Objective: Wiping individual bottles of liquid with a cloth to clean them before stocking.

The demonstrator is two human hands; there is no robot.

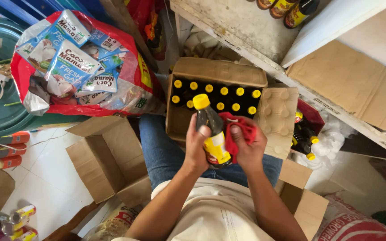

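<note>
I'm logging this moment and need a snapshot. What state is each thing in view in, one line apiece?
Dark bottle: capped, upright, held by the left hand.
Red cloth: bunched in the right hand, against the bottle.
Bottle carton: flaps open, partly filled with capped bottles.
Empty carton: open, on the floor.
Red bag: open, holding pouches.

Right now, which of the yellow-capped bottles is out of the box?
The dark bottle held upright in the left hand, its side against the red cloth in the right hand. The others stand packed in the cardboard box.
</note>
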